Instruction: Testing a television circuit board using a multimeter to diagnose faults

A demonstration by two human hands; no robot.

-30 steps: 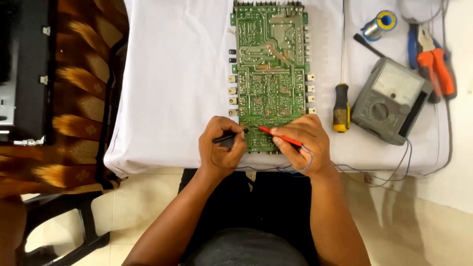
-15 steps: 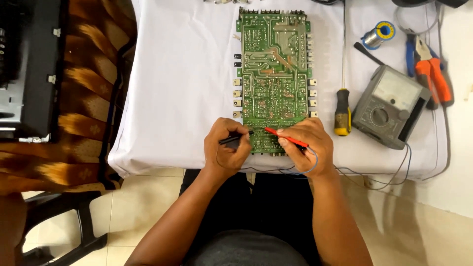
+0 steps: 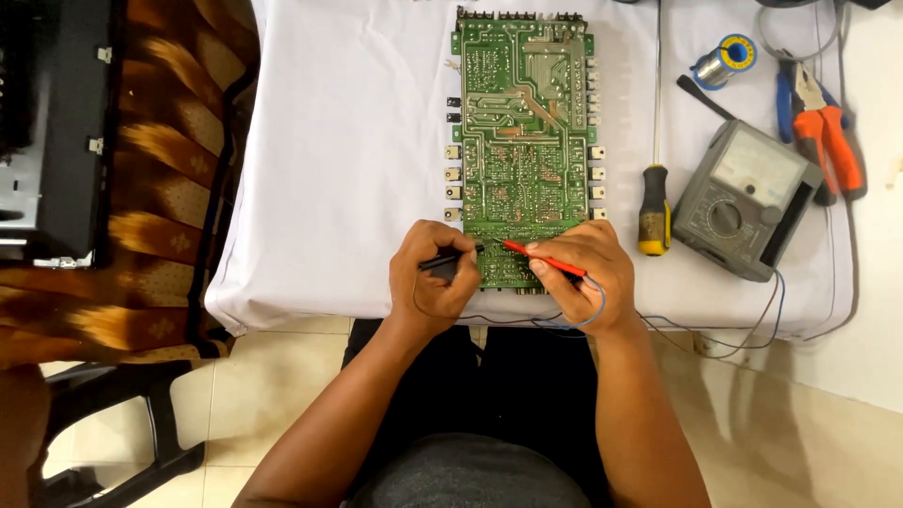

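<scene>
Head view: person sits at a white-covered surface [image 3: 329, 188], both hands at the near end of a green circuit board [image 3: 522, 132] lying solder side up.
What changed: barely anything over the last second. The whole picture slides a touch, so that's the head moving; the hands and both probes sit at the same spot on the board's near edge. Looks like one measuring point being held, not a hop to a new one.
Left hand [image 3: 435, 282]: clenched around a black probe [image 3: 450, 260], tip toward the board's lower left corner.
Right hand [image 3: 583, 275]: pinching a red probe [image 3: 541, 260], tip on the board just beside the black one.
Wires: thin leads trail from the right hand along the surface edge toward the grey meter [image 3: 743, 198].
Nearby stuff: yellow-and-black screwdriver [image 3: 655, 202] between board and meter, orange-handled pliers [image 3: 828, 132], solder spool [image 3: 726, 60] at the far right.
In the way: nothing on the board itself; the leads loop close under the right wrist.
Off to the left: brown patterned cloth [image 3: 160, 169] and a black metal case [image 3: 47, 132].
</scene>
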